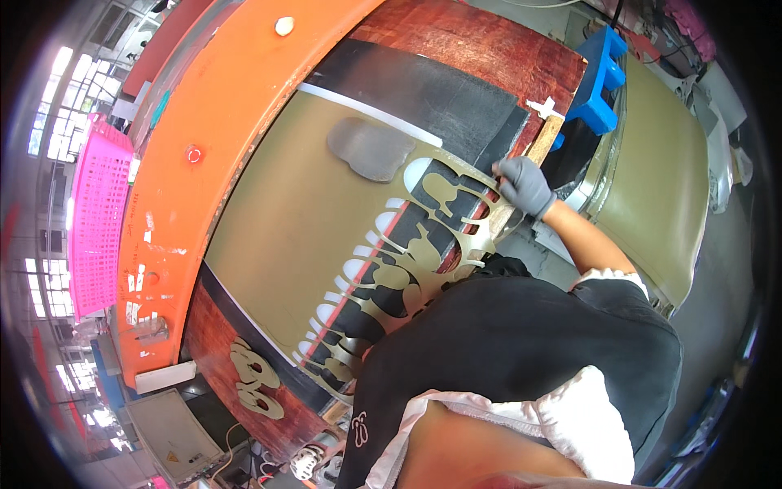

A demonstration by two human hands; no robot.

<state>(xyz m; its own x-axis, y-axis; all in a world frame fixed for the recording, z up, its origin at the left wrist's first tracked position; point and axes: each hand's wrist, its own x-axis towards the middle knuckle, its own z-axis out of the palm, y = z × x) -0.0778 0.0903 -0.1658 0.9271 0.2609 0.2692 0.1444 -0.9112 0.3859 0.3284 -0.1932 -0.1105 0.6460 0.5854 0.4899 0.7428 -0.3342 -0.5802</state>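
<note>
Where the olive sheet [326,216] ends, the right hand [528,187] curls its fingers [508,168] by one corner, pinch unclear.

Noting the sheet [277,187] on the mat [415,90], with the mat on the table [472,33]. Finding the block [371,148] on the sheet, toward its right end. Seeing the cut-out strip [419,253] along the sheet's near side, between sheet and torso [521,334]; placing the right hand [525,186] at the strip's right end. Logging the beam [220,90] left of the sheet, the basket [99,216] behind the beam. Spotting loose pieces [254,385] on the table, left end; the control box [175,432] left of those. Marking the pallet [599,81] ahead of the right hand, a second sheet [652,179] to the right.
</note>
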